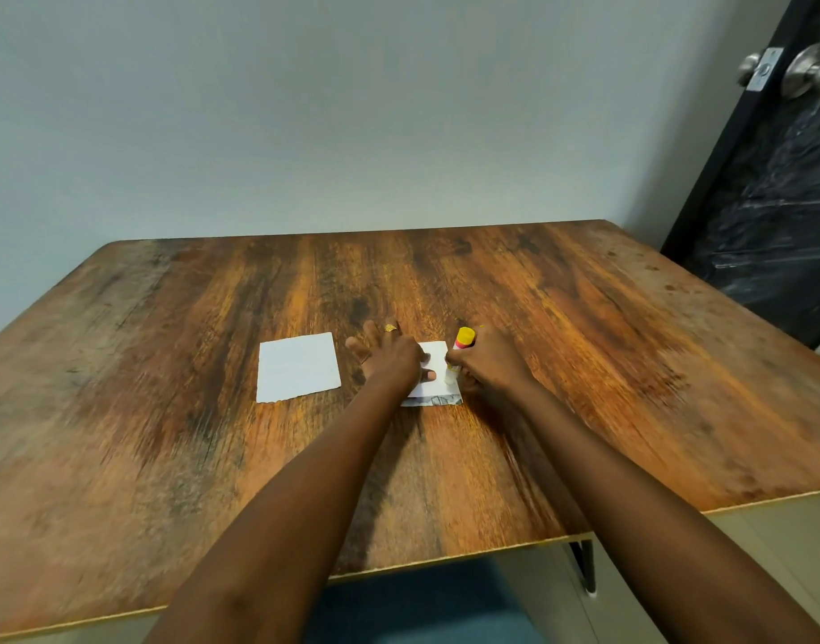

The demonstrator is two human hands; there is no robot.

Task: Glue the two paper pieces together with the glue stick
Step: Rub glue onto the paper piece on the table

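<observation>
Wooden table [166, 411]: one white paper piece [299, 367] is laid flat at left, untouched. Just beside it, the left hand [389, 357] is spread flat, fingers released, pressed on the second paper piece [433, 381]. The glue stick [459, 350] is gripped in the clenched right hand [487, 364], yellow end up, lower tip set against that second piece.
</observation>
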